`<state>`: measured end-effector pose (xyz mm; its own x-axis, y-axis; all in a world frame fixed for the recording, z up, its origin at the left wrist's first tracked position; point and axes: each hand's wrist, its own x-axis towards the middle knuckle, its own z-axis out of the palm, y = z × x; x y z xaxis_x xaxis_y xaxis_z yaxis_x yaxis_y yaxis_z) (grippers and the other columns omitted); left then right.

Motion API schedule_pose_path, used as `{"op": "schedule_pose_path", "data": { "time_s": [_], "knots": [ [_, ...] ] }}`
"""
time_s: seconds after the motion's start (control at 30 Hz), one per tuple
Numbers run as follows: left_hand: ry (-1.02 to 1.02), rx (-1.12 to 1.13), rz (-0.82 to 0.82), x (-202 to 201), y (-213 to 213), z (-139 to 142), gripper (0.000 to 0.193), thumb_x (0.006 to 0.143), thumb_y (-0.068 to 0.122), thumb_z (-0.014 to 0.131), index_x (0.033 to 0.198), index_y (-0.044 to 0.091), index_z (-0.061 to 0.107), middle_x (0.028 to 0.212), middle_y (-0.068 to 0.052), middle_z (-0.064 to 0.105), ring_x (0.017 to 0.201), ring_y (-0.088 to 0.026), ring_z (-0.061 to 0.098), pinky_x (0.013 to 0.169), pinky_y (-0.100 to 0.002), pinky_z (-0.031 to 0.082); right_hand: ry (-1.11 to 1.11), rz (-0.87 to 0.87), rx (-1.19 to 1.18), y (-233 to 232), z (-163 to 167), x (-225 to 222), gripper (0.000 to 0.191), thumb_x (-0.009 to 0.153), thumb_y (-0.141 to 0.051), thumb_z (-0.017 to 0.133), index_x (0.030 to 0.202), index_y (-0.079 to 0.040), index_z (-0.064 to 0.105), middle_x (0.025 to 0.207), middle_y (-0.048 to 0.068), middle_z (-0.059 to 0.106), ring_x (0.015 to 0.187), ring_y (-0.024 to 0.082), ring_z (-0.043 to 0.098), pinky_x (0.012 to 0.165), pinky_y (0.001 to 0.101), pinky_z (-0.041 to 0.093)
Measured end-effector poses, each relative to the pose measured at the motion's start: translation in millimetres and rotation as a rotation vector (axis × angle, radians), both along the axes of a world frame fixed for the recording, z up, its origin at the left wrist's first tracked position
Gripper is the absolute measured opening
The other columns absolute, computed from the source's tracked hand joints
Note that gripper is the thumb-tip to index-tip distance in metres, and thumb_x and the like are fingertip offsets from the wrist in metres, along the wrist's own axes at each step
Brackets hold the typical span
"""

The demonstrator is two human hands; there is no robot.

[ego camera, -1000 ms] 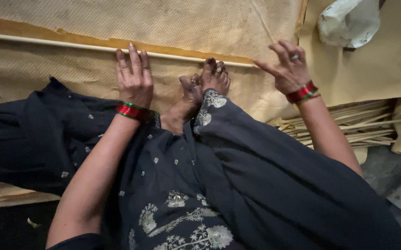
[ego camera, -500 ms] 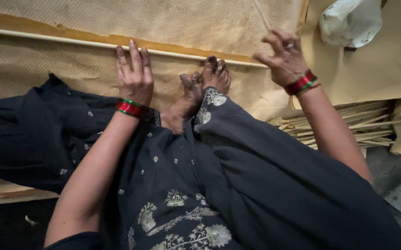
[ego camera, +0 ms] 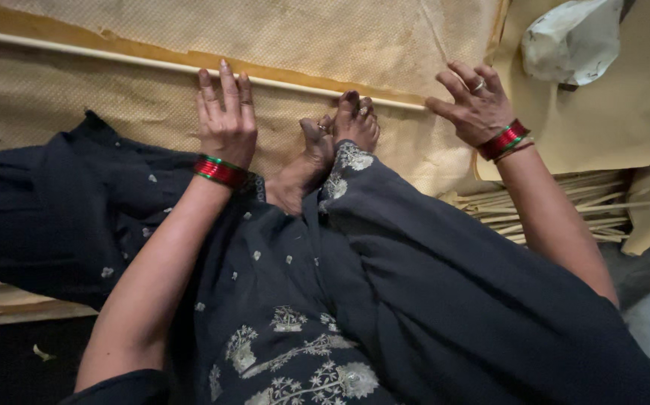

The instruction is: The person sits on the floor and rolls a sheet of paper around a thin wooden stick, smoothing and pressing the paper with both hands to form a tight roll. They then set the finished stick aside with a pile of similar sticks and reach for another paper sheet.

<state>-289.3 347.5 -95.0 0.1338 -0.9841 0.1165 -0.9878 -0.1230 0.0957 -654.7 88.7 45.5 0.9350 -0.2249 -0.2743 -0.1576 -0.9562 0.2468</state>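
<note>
I sit on the floor in dark embroidered clothes, my bare feet [ego camera: 332, 146] resting on a tan woven mat [ego camera: 325, 37]. A long pale stick [ego camera: 115, 58] lies across the mat, running from the far left to near my right hand. My left hand [ego camera: 226, 120] lies flat on the mat, fingers spread, fingertips just touching the stick. My right hand [ego camera: 475, 101] hovers with fingers spread at the stick's right end, by the mat's edge, holding nothing I can see. Both wrists wear red and green bangles.
A bundle of thin pale sticks [ego camera: 565, 210] lies on the floor to the right, under my right forearm. A crumpled whitish bag [ego camera: 573, 37] sits on a plain tan sheet [ego camera: 625, 112] at the top right. A strip of orange-brown backing shows along the stick.
My right hand, which was raised with its fingers pinched near a thin strand half a second ago, has come down and opened beside the stick's end. My left hand stays in place.
</note>
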Motion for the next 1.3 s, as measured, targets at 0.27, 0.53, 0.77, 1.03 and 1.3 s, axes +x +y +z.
{"op": "schedule_pose_path", "data": {
  "time_s": [0.27,0.53,0.77,1.03,1.3],
  "knots": [
    [0.009,0.012,-0.001,0,-2,-3,0.046,0.109,0.009,0.052,0.152,-0.005,0.057,0.160,-0.032,0.043,0.144,-0.060,0.036,0.106,-0.063,0.047,-0.188,0.148,0.085,6,-43,79,0.050,0.095,-0.018,0.067,0.141,-0.039,0.066,0.156,0.005,0.053,0.151,0.024,0.043,0.124,0.0438,0.027],
    [-0.007,-0.016,0.018,-3,-3,-9,0.045,0.109,0.012,0.051,0.151,-0.004,0.057,0.159,-0.031,0.043,0.143,-0.059,0.037,0.107,-0.063,0.048,0.004,0.119,-0.030,2,-11,24,0.045,0.093,-0.018,0.066,0.132,-0.041,0.065,0.154,0.000,0.054,0.154,0.019,0.040,0.125,0.0435,0.024],
    [-0.006,-0.032,0.043,-5,-7,-15,0.046,0.105,0.012,0.052,0.149,-0.001,0.057,0.159,-0.029,0.042,0.143,-0.058,0.039,0.110,-0.062,0.047,-0.151,0.213,0.162,-4,-30,130,0.046,0.102,-0.026,0.062,0.147,-0.037,0.062,0.163,0.009,0.049,0.156,0.027,0.035,0.126,0.0455,0.023],
    [-0.017,-0.036,0.039,-6,-12,-9,0.045,0.106,0.014,0.050,0.148,-0.002,0.058,0.157,-0.030,0.043,0.141,-0.059,0.039,0.108,-0.061,0.048,-0.069,0.412,0.060,0,-30,174,0.056,0.099,-0.030,0.054,0.154,-0.042,0.052,0.165,0.002,0.044,0.157,0.020,0.032,0.128,0.0435,0.019],
    [0.002,-0.035,0.036,-5,-13,-6,0.047,0.106,0.015,0.048,0.147,-0.004,0.058,0.157,-0.031,0.043,0.141,-0.059,0.040,0.108,-0.061,0.047,-0.084,0.142,0.375,16,-41,183,0.024,0.093,-0.025,0.063,0.116,-0.027,0.072,0.148,0.007,0.053,0.153,0.027,0.037,0.120,0.0467,0.029]
  ]
}}
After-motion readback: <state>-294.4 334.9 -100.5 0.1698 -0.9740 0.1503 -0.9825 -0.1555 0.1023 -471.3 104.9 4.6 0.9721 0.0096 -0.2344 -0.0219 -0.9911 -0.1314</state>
